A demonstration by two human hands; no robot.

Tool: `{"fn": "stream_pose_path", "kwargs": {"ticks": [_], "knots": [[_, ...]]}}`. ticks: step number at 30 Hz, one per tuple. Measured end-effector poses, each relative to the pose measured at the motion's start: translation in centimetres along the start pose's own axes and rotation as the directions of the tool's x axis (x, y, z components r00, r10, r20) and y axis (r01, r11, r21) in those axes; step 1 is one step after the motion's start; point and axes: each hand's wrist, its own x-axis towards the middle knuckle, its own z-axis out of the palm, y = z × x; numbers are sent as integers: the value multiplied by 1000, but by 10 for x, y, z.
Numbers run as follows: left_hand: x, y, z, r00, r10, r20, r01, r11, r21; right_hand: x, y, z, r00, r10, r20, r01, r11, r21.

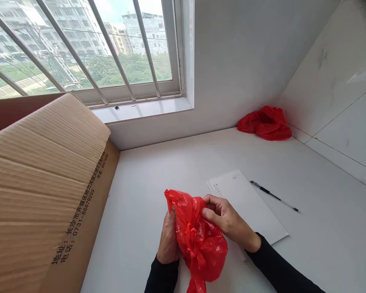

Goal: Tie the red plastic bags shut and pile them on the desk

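A red plastic bag, knotted near its middle, is held up over the white table between both hands. My left hand grips its left side, the thumb in front and the other fingers hidden behind the plastic. On the upper right edge, my right hand pinches the film between thumb and fingers. What the bag contains is hidden. Just beyond my right hand, a white paper pad with some handwriting lies on the table. A black-capped pen rests to the right of the pad.
A large open cardboard box with printed lettering stands on the left, its flap raised. Another crumpled red plastic bag lies in the far right corner against the walls. Behind the table is a barred window with a sill.
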Motion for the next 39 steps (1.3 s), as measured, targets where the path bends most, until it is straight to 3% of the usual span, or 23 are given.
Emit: {"fn": "stream_pose_path", "kwargs": {"ticks": [6,9,13,18,24,29,31,37,39], "knots": [[-1,-3,-6,1000,0,-12,0,1000,-20,0,-1,1,1000,28,8,-28,999,-34],[0,-5,-6,1000,-3,-27,2,999,-45,0,2,1,999,6,-37,-9,997,-74],[-1,-1,2,1000,5,-17,-5,1000,-25,-1,2,0,994,29,-103,-29,1000,1],[-4,3,3,998,42,-41,-44,998,-49,-4,1,-1,996,82,-44,-83,996,-18],[-4,3,-6,971,-74,-227,34,984,-177,1,4,-2,990,39,-135,-38,999,12],[-2,2,0,996,16,-92,-25,995,-97,0,1,-3,973,119,-200,-93,987,134],[-1,1,2,994,40,-101,-48,996,-80,-3,-1,-3,970,131,-206,-104,985,141],[1,-1,-3,984,54,-170,-66,996,-66,-7,-3,1,997,4,-74,-12,995,-98],[1,-3,-3,988,32,-152,-42,997,-60,-5,0,0,995,-14,-99,1,992,-127]]}}
